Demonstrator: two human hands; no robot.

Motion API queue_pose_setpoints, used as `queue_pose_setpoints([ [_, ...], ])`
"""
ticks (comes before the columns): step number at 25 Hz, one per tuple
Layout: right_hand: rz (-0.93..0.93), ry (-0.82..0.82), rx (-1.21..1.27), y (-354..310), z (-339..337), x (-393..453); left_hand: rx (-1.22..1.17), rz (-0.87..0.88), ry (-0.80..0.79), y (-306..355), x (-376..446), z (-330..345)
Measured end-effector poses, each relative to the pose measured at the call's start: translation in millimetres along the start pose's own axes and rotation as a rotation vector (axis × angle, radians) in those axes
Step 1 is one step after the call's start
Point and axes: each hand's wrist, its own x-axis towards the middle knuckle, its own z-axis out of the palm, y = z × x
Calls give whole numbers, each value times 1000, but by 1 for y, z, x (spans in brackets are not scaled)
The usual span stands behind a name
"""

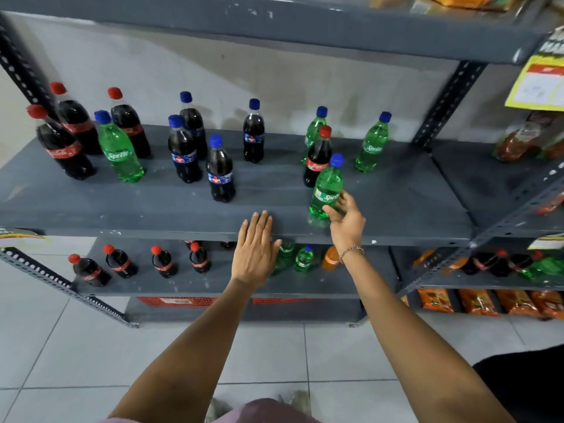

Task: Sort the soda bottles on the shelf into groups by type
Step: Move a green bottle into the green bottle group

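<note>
Soda bottles stand mixed on the grey shelf [396, 209]. Three red-capped cola bottles [62, 148] stand at the left with a green Sprite bottle [119, 151] among them. Several blue-capped dark cola bottles [220, 170] fill the middle. To the right are one red-capped cola bottle [317, 157] and two Sprite bottles [372, 145]. My right hand [346, 219] is open, its fingers curled beside the base of a front Sprite bottle [326, 186], touching it at most lightly. My left hand [254, 250] lies flat and open at the shelf's front edge.
The lower shelf [213, 285] carries small cola bottles [117, 261], green bottles and an orange one. A neighbouring rack at the right [457, 282] holds more bottles and orange packets [476, 302]. A slotted upright [448, 99] bounds the shelf's right rear. White tiled floor lies below.
</note>
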Motion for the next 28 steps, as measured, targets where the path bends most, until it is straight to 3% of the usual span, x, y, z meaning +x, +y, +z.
queue_pose_setpoints([
  [9,85,153,27,30,-73,58,21,-60,27,8,11,13],
  [19,85,66,-32,22,-85,109,10,-58,80,11,12,17],
  [23,124,78,-228,26,-81,93,-5,-88,127,-6,8,12],
  [26,40,158,-385,30,-62,54,-56,-224,193,-37,-2,7],
  [28,-49,40,-373,21,-32,27,-85,-312,235,-61,-9,0],
])
